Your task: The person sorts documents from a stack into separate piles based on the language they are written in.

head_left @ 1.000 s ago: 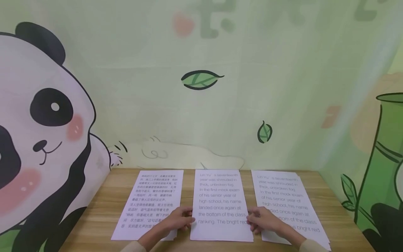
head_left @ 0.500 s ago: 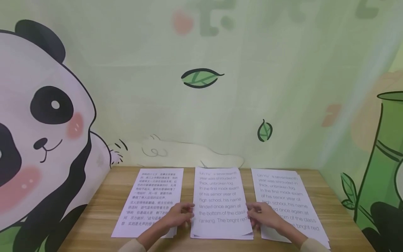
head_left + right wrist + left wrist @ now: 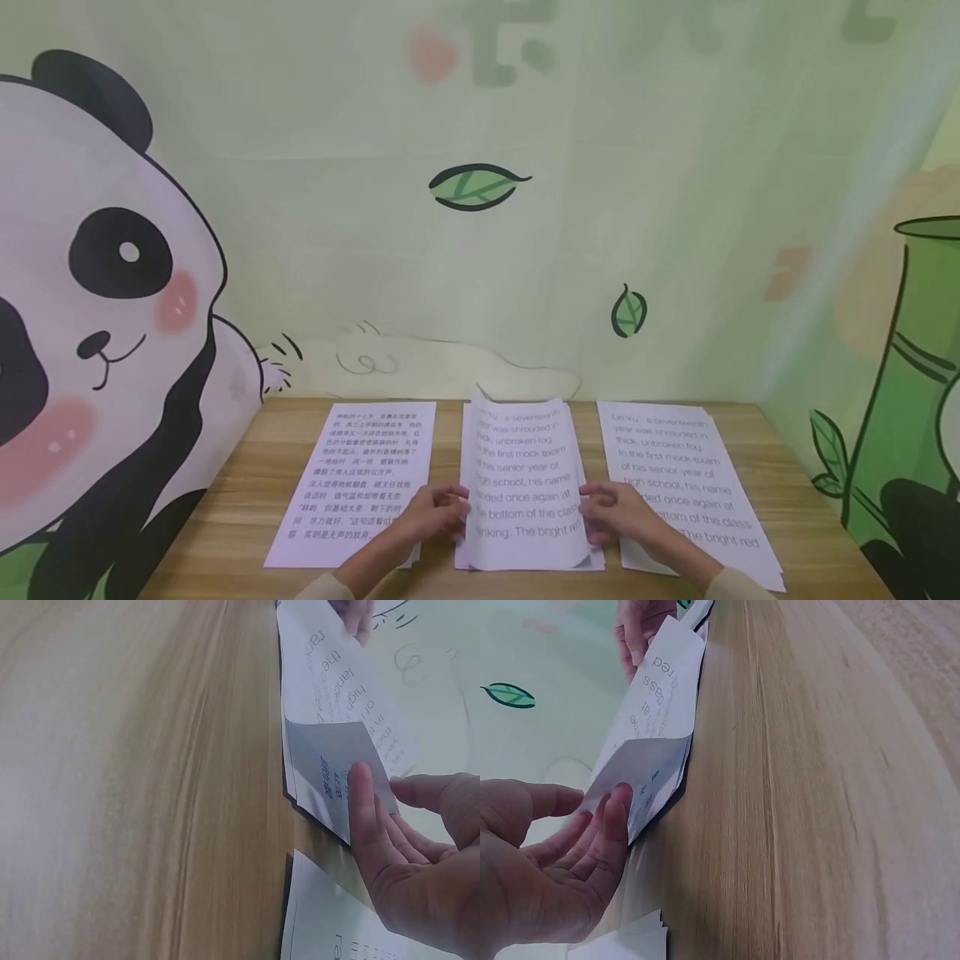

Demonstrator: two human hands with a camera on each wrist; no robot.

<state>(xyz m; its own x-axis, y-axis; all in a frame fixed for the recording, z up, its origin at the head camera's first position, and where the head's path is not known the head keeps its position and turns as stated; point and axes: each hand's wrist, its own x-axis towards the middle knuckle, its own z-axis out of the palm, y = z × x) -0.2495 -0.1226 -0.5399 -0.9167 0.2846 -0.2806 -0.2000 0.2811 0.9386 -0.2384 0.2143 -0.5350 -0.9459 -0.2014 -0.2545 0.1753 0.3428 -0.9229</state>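
A printed sheet of paper (image 3: pixel 525 479) with English text is raised at both sides above the middle paper stack (image 3: pixel 596 562), its sides bowed upward. My left hand (image 3: pixel 433 512) pinches its left edge between thumb and fingers; the left wrist view shows the sheet's edge (image 3: pixel 611 772) curled up there. At the opposite edge my right hand (image 3: pixel 617 512) pinches the paper in the same way. In the right wrist view the lifted underside (image 3: pixel 330 754) carries printed characters, with my right hand (image 3: pixel 420 862) at its corner side.
A paper stack (image 3: pixel 360 479) with Chinese text lies on the left, partly under my left forearm. Another stack (image 3: pixel 675 475) with English text lies on the right, partly covered by my right arm. All rest on a wooden table (image 3: pixel 210 533) before a panda-printed backdrop (image 3: pixel 360 250).
The middle stack's top sheet lay nearly flat a second ago; now its sides are lifted and bent. Both hands have moved slightly inward with its edges. The side stacks stay put.
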